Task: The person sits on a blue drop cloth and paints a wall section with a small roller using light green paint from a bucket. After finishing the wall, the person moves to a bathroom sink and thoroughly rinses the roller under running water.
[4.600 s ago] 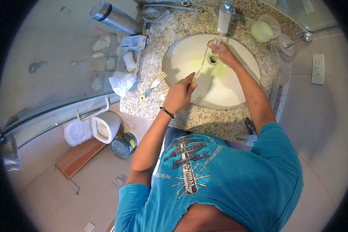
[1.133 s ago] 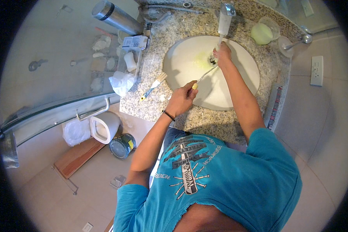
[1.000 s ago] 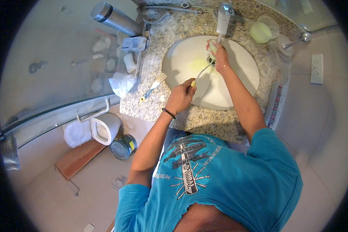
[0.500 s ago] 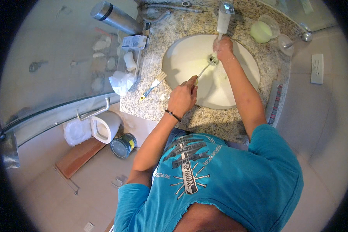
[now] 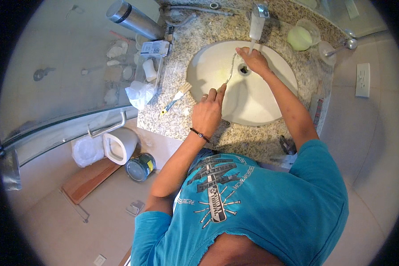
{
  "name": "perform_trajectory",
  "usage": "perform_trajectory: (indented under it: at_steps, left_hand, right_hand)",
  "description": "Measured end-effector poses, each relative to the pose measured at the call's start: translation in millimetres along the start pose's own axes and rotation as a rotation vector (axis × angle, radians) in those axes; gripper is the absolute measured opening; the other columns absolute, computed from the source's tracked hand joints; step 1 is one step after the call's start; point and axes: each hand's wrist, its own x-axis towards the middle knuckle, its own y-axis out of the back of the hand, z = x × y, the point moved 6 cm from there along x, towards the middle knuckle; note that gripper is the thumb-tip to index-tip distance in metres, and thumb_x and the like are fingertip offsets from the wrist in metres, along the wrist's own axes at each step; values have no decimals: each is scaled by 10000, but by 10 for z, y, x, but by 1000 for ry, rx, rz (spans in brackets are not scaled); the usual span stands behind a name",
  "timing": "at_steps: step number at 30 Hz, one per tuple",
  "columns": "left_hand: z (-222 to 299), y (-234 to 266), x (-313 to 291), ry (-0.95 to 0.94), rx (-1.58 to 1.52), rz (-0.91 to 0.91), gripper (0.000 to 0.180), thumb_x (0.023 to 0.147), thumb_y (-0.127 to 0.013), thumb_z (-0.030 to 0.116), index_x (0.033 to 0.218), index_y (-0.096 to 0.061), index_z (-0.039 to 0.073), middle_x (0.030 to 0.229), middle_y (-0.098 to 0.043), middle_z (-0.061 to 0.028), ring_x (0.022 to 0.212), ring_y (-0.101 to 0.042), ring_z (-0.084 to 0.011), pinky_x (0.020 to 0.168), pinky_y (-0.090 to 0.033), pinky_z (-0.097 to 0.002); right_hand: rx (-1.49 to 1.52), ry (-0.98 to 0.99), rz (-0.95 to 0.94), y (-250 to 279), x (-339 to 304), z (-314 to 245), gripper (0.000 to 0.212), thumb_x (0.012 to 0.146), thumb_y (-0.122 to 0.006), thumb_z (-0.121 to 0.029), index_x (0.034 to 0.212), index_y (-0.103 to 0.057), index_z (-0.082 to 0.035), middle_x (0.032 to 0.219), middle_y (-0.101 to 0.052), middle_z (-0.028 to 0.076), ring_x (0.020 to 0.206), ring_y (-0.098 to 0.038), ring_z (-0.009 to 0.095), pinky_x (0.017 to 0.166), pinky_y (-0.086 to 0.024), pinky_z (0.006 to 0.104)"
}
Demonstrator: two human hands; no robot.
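My left hand (image 5: 209, 108) is over the near left rim of the white oval basin (image 5: 204, 66), closed on the lower end of a thin, dark, twisted strand (image 5: 232, 68). The strand bends slightly as it runs up across the bowl. Its upper end meets the fingertips of my right hand (image 5: 255, 61), which appear pinched on it. That hand is below the chrome faucet (image 5: 258, 22), where a thin stream of water comes down beside the fingers. Just below my right hand is the round drain hole (image 5: 244, 69). The strand's exact kind is unclear.
On the speckled granite counter (image 5: 175, 66) lies a paintbrush (image 5: 176, 98), left of the basin. A steel thermos (image 5: 135, 20), a box (image 5: 155, 48) and a plastic bag (image 5: 139, 94) are farther left. A cup of pale green liquid (image 5: 300, 37) stands at right; a dark tool (image 5: 288, 145) lies near my right arm.
My right hand has moved up and left, away from the drain, to the strand's upper end. The strand has swung from the drain toward the faucet and now bends. My left hand has shifted little.
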Motion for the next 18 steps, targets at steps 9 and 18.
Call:
perform_trajectory:
  at_steps: [9,18]
  left_hand:
    - [-246,-362,-18,543,-1186,-400,525,1097,-553,433,1483,-580,78,800,-551,12,482,-463,-70,423,-384,-257]
    - [-319,-67,247,270,-854,-313,506,1090,-563,385,1473,-594,57,727,-537,-1,533,-505,-96,490,-430,-298]
  right_hand:
    - [219,-153,119,-143,-35,181,635,1046,-450,-659,1300,-707,-136,1263,-717,203,1096,-713,395,1003,-516,486]
    - [243,271,214,-161,-103,167,394,1114,-477,-440,1300,-656,-141,1045,-724,168,1017,-709,280,899,-537,412]
